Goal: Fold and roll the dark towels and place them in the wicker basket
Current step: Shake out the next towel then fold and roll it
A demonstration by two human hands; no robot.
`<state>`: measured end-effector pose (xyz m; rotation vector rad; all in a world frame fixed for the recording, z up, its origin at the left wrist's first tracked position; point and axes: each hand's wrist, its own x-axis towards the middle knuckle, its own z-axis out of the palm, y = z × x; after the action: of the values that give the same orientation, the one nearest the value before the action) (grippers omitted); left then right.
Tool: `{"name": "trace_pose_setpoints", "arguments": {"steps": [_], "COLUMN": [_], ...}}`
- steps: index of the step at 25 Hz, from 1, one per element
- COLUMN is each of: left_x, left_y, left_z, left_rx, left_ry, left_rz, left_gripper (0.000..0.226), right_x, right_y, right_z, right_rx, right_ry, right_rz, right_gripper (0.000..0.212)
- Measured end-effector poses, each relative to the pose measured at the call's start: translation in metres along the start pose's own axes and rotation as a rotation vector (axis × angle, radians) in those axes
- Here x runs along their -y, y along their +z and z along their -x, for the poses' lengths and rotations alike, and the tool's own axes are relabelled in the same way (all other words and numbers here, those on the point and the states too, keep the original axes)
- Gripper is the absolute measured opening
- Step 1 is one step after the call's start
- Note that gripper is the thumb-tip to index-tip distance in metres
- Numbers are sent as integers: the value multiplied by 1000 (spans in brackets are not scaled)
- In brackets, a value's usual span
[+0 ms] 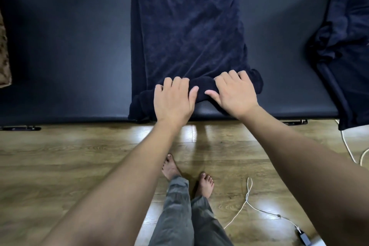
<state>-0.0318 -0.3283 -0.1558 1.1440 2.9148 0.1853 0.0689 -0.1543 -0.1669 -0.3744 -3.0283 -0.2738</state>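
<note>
We see a dark towel (187, 32) folded into a long strip, lying flat on a dark table (65, 46), near end at the table edge closest to us. That near end is rolled up into a short roll (201, 88) lying crosswise. Left hand (172, 99) sits on the left part of the roll, fingers curled over its top, thumb toward the middle. Right hand (233, 94) sits on the right part, fingers curled over the top, thumb pointing inward; both hands grip the roll. Thumbs nearly meet. A second towel (345, 46), crumpled, lies at the right end of the table, hanging over the edge. Brown textured thing (4, 56) at far left edge, can't tell what. Below: wood floor (60, 166), bare feet (187, 177), white cable (249, 201).
</note>
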Motion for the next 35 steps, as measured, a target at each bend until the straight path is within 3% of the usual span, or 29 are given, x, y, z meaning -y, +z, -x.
{"name": "trace_pose_setpoints", "arguments": {"steps": [4,7,9,14,17,25,29,33,35], "left_x": [-8,8,14,12,12,10,11,15,17], "left_y": [17,16,6,-10,-14,-15,-8,2,-2], "left_z": [23,-3,-29,-72,-88,-78,-52,-53,-78], "left_rx": [-51,-68,4,209,285,251,104,77,87], "left_ry": [78,125,136,86,40,-25,43,51,40], "left_rz": [-24,-75,-120,-33,45,83,-76,-99,-114], "left_gripper": [64,58,54,54,58,48,52,59,57], "right_x": [-4,-6,-10,15,20,-8,-13,-27,-24], "right_y": [-15,-22,-26,-13,-3,-3,-17,-19,-17], "right_z": [-31,-55,-65,-29,-15,-68,-89,-118,-109], "right_rx": [187,323,392,31,-16,-19,237,429,270], "right_ry": [28,112,169,212,152,-29,-34,39,55], "right_rz": [-84,-202,-245,-61,-42,-33,-114,-352,-338], "right_gripper": [64,61,61,41,55,50,54,49,45]}}
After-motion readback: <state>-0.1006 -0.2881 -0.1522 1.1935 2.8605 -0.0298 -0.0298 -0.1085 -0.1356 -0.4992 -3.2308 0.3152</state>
